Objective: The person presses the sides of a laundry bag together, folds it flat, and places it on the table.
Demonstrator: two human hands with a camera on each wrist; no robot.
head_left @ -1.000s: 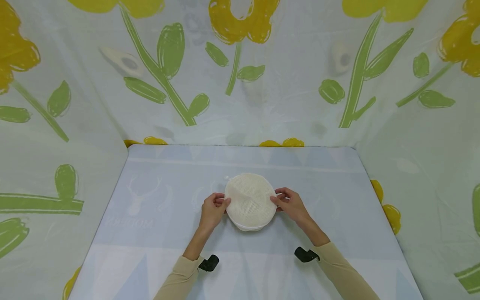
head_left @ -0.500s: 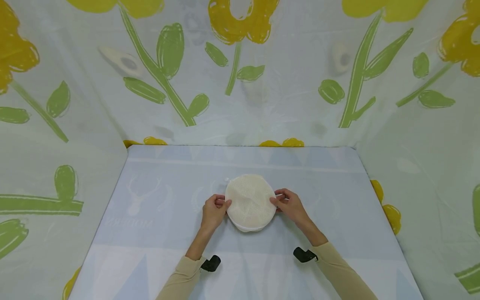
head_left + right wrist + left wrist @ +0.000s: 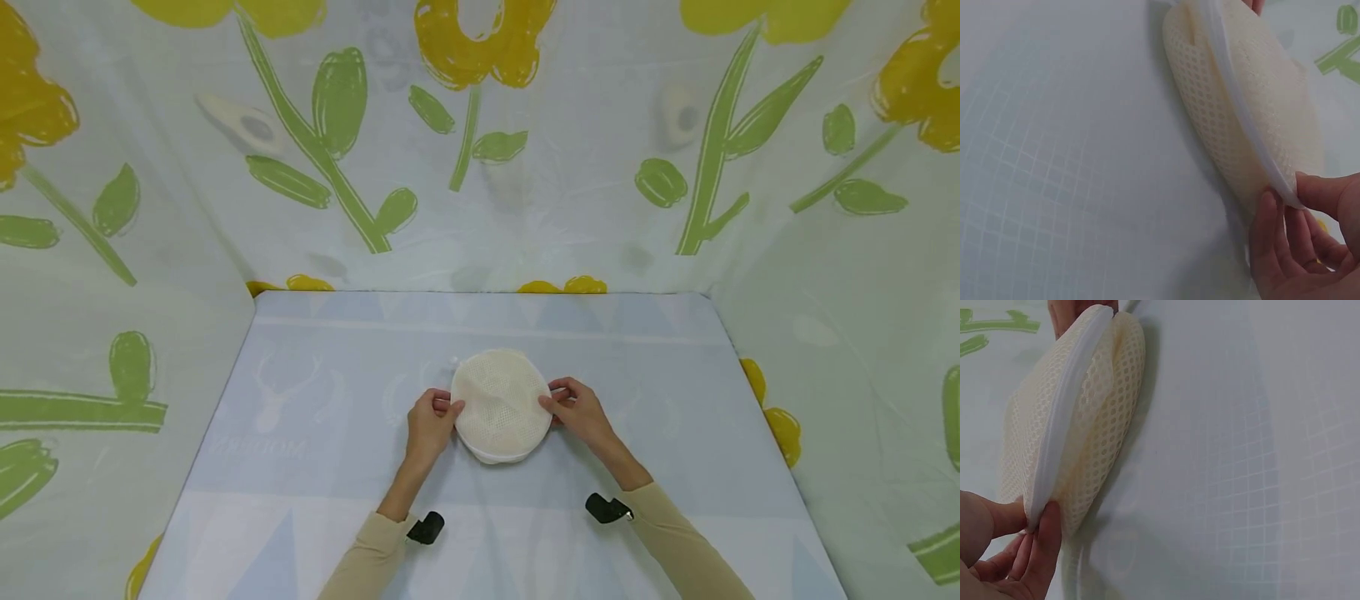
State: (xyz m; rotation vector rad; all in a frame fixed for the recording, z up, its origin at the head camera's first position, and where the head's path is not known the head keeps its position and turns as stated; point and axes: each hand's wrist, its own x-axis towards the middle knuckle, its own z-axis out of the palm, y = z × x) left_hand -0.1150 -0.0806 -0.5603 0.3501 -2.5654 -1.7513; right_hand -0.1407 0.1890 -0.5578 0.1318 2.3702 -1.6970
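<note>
A round cream mesh laundry bag [image 3: 501,404] with a white band round its edge is held between both hands over the table. My left hand [image 3: 431,423] pinches its left edge, thumb on the upper face and fingers beneath. On the opposite edge, my right hand [image 3: 581,412] pinches the band in the same way. Side-on in the left wrist view, the mesh bag [image 3: 1088,412] shows a white rim band and a sagging mesh layer under it. The right wrist view shows the bag's white band [image 3: 1241,106] between thumb and fingers. Its inside is hidden.
The pale blue printed table cover [image 3: 300,467] spreads under the hands. White curtains [image 3: 570,183] with yellow flowers and green leaves stand behind and at both sides. A black wrist camera [image 3: 426,527] sits at the left cuff, another black camera [image 3: 607,508] at the right.
Both hands keep their pinch on the mesh laundry bag. The bag has shifted very slightly toward the person, and the left forearm has moved a little to the right.
</note>
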